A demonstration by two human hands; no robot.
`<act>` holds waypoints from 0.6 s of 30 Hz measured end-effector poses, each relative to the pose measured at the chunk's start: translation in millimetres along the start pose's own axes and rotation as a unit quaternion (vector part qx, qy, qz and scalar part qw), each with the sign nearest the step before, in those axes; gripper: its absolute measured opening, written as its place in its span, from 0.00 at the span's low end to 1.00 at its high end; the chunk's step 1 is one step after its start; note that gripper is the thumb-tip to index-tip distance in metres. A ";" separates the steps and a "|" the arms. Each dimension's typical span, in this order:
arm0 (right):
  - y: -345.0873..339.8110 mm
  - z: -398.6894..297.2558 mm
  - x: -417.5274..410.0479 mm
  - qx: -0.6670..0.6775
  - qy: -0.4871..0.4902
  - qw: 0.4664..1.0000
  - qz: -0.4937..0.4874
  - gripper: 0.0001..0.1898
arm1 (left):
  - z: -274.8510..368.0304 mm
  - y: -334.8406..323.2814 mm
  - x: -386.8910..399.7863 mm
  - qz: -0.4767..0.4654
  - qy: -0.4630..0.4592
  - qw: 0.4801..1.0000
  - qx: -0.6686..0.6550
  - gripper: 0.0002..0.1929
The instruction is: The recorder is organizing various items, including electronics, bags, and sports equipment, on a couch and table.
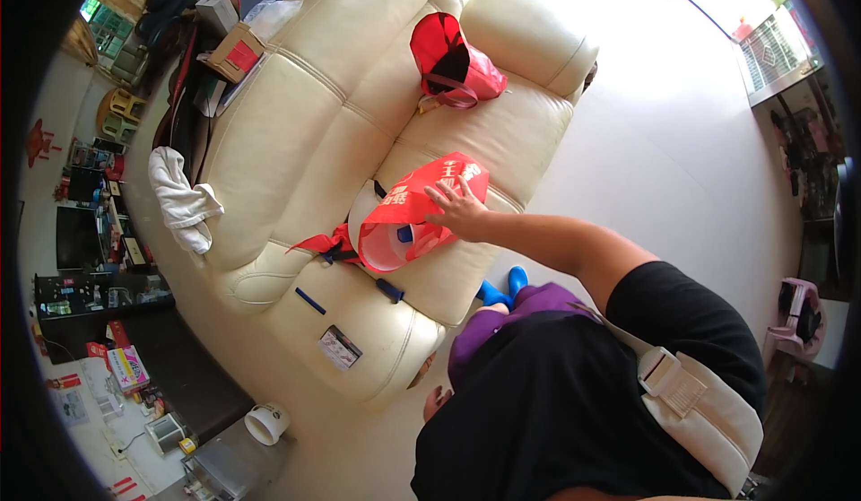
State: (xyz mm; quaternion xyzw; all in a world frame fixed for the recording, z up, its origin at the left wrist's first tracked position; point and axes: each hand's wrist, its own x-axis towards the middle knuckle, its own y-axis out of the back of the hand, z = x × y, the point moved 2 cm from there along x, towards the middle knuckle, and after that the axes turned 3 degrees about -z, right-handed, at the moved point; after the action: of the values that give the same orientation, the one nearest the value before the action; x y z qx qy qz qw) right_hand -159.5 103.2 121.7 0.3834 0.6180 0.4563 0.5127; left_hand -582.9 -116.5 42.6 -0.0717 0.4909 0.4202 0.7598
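My right hand (461, 213) lies with spread fingers on a red bag (430, 188) bearing white writing, on the cream leather sofa (538, 121). The bag's mouth faces the near armrest, showing a pale lining and a small blue thing (404, 234) inside. Beside the bag is bunched red fabric (329, 242). Low beside my torso, my left hand (437, 403) is partly hidden by my black shirt; whether it holds anything cannot be told. A dark blue strip (311, 300), a dark blue handle-like piece (389, 290) and a small printed box or card (340, 347) lie on the near armrest.
Another red bag (457, 64) stands gaping near the far armrest. A white cloth (181, 198) hangs over the sofa back, near a cardboard box (237, 51). At lower left, a white waste bin (267, 424) stands by a cluttered table (94, 393). A pink chair (798, 319) is at right.
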 end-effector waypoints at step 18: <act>97.7 250.8 119.5 0.342 -0.199 0.898 0.193 0.18 | 135.9 -97.9 0.7 0.179 0.127 0.941 -0.257 0.24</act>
State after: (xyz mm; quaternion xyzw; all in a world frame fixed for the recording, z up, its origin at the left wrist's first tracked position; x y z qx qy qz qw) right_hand 66.2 286.9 166.8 0.7298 0.5350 0.2207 0.3639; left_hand -420.2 -107.5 81.3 -0.2282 0.4635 0.6485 0.5590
